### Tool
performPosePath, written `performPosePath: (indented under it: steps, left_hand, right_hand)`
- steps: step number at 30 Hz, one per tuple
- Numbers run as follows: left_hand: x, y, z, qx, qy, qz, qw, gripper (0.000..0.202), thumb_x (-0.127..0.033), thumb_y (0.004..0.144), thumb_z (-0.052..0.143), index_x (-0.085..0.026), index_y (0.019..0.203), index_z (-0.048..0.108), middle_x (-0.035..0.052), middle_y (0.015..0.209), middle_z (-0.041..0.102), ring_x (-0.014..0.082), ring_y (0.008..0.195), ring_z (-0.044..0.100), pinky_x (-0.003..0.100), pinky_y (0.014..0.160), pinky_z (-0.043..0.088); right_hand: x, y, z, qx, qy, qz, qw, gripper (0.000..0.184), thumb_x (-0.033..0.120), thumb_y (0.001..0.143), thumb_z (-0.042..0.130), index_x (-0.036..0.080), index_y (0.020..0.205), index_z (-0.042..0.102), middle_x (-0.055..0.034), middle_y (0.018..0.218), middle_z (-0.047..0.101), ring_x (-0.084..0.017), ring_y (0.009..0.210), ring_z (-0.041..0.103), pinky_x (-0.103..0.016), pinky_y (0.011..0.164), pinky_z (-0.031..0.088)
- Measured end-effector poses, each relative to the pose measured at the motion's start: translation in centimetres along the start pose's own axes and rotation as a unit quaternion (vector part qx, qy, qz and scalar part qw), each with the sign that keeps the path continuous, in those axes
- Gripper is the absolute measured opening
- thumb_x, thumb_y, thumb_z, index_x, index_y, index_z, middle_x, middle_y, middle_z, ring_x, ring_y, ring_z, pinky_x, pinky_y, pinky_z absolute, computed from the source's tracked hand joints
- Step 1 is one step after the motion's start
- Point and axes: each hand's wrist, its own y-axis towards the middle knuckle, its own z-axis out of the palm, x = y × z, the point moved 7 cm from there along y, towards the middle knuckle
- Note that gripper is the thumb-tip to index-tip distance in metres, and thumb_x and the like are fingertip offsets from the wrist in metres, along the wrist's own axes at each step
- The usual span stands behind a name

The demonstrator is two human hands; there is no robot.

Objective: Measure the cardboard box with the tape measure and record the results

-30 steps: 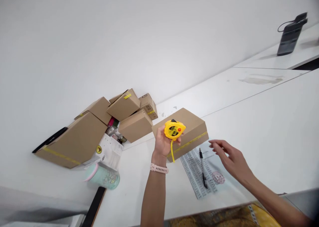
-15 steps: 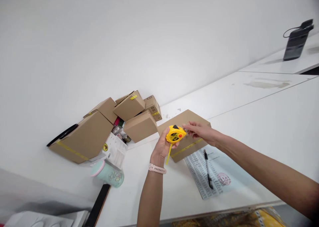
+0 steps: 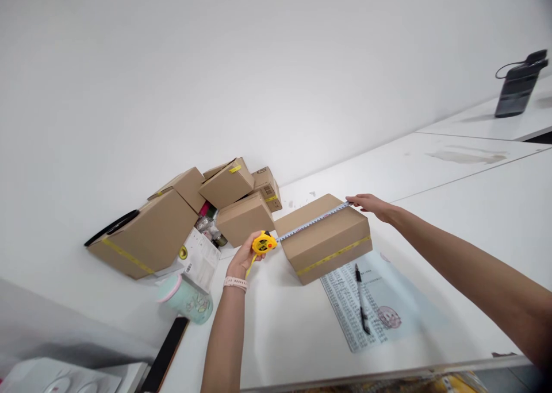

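wall [image 3: 276, 65]: plain white, rising behind the far edge of the surface [image 3: 293, 335], which is white too and crossed by a thin seam.
stacked cartons [image 3: 149, 229]: brown, with yellow strips, heaped toward the surface's left end against the wall.
tumbler [image 3: 190, 301]: mint green, pink at one end, near the left edge, by a white packet [image 3: 200, 261].
left hand [image 3: 250, 252]: fingers curled around the yellow tape measure [image 3: 264, 242], just off the near left side of the box.
box [image 3: 323, 243]: brown, closed, on the middle of the surface, nearer the near edge than the stack is.
blade [image 3: 314, 220]: drawn out straight across the box's top.
step: judged a measuring one, tape spanning the top; the next move calls for both ends held steady and the marks read at the box's edge.
sheet [image 3: 351, 324]: printed, partly under the box, toward the near edge, with a pen [image 3: 361, 301] lying on it.
right hand [image 3: 371, 204]: fingertips pinching the blade's free end at the box's far right edge.
bottle [image 3: 517, 91]: dark, upright, beyond the surface's far right.
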Motion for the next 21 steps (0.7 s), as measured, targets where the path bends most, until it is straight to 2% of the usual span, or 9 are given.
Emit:
performPosePath:
  steps: [6, 12, 18, 21]
  left_hand:
    - [0.2, 2.2, -1.0, -0.003, 0.006, -0.009, 1.0, 0.037, -0.052, 0.082, 0.069, -0.015, 0.09, 0.066, 0.003, 0.061, 0.068, 0.0122, 0.042, 0.056, 0.019, 0.037, 0.032]
    - [0.7, 2.2, -0.6, 0.012, 0.005, -0.005, 1.0, 0.039, -0.052, 0.082, 0.067, -0.015, 0.093, 0.067, 0.0041, 0.066, 0.07, 0.012, 0.043, 0.056, 0.02, 0.038, 0.032]
    - [1.0, 2.3, 0.3, 0.018, -0.005, 0.0, 1.0, 0.042, -0.055, 0.078, 0.071, -0.015, 0.092, 0.067, 0.0023, 0.064, 0.068, 0.0114, 0.042, 0.054, 0.021, 0.037, 0.034]
    - [1.1, 2.3, 0.3, 0.018, -0.008, 0.001, 1.0, 0.043, -0.056, 0.078, 0.071, -0.015, 0.092, 0.066, 0.0028, 0.065, 0.069, 0.0113, 0.041, 0.054, 0.021, 0.036, 0.034]
  right_hand:
    - [-0.8, 0.1, 0.9, -0.013, -0.027, 0.005, 1.0, 0.039, 0.058, 0.072, 0.078, 0.021, 0.079, 0.066, -0.0133, 0.096, 0.074, -0.03, 0.097, 0.065, -0.038, 0.079, 0.049]
    - [-0.8, -0.4, 1.7, -0.004, -0.036, 0.015, 0.999, 0.042, 0.059, 0.074, 0.078, 0.021, 0.078, 0.06, -0.0112, 0.091, 0.072, -0.025, 0.082, 0.064, -0.037, 0.069, 0.049]
    - [-1.1, -0.4, 1.9, 0.004, -0.052, 0.03, 0.998, 0.044, 0.06, 0.072, 0.079, 0.021, 0.079, 0.063, -0.014, 0.092, 0.073, -0.027, 0.08, 0.065, -0.038, 0.065, 0.05]
    - [-1.3, -0.1, 1.8, 0.003, -0.068, 0.042, 0.997, 0.042, 0.06, 0.073, 0.079, 0.021, 0.076, 0.063, -0.0122, 0.089, 0.072, -0.025, 0.077, 0.065, -0.036, 0.063, 0.049]
